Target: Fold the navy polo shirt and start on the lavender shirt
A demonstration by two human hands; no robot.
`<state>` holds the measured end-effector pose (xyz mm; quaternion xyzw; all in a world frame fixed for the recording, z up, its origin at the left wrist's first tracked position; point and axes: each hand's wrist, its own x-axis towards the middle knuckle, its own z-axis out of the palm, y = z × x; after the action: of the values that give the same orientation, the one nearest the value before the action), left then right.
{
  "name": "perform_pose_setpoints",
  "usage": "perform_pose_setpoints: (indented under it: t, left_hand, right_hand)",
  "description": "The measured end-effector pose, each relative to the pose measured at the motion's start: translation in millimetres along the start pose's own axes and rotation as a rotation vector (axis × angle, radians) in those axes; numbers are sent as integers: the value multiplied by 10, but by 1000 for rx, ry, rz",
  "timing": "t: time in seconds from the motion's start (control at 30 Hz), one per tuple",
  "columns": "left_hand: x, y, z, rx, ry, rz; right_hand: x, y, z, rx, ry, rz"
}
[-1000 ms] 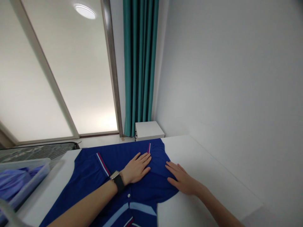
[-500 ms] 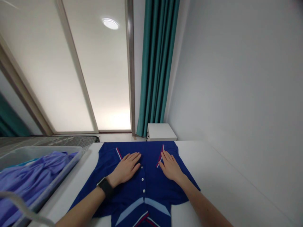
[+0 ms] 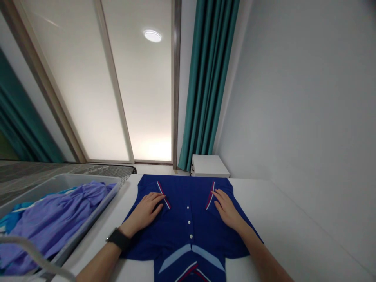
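A dark blue polo shirt (image 3: pixel 176 227) lies spread on a white table (image 3: pixel 270 219), its collar end toward me. It has white buttons down the middle, light blue panels, and red-and-white striped trim. My left hand (image 3: pixel 145 209), with a dark watch on the wrist, rests on the shirt beside the left striped band (image 3: pixel 163 195), fingers stretched out over the cloth. On the other side my right hand (image 3: pixel 227 207) lies on the fabric, its fingertips at the right striped band (image 3: pixel 210 196). Neither hand grips the cloth.
On the left stands a clear plastic bin (image 3: pixel 96 178) holding purple clothes (image 3: pixel 67 219) and some blue cloth. A pale curved bar (image 3: pixel 32 252) crosses the lower left corner. Behind the table are a small white cabinet (image 3: pixel 210 166), a teal curtain (image 3: pixel 208 86) and a wall to the right.
My left hand has slid left, off the shirt's middle to beside the left striped band. My right hand stays near the right band. The view has swung slightly left.
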<state>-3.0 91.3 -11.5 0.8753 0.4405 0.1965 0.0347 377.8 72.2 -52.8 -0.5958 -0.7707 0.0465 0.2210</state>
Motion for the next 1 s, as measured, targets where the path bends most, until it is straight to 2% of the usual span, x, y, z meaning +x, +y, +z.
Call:
perform_pose_setpoints:
  t: [0.1,0.2,0.3,0.4,0.63,1.0]
  left_hand:
    - [-52,80,13,37,-54,60]
    - [-94,147,49,73,-115,133]
    - [-101,216,28,89,-97,141]
    - [-84,301,-51,69,-66,107]
    - [-71,419,-113,38,-113,115]
    - [-46,314,-98,79,-60,0]
  right_hand:
    - [-54,-80,-67,-34,4,-40]
    - [-104,-317,-143,-69,-33,-112]
    - [-115,-574,-211,-112,-17,-139]
    - [-97,-708,-253,-182,6,-119]
    - [-101,-579,-226,-265,-18,-109]
    - [-86,-605,-180,-346,20,-145]
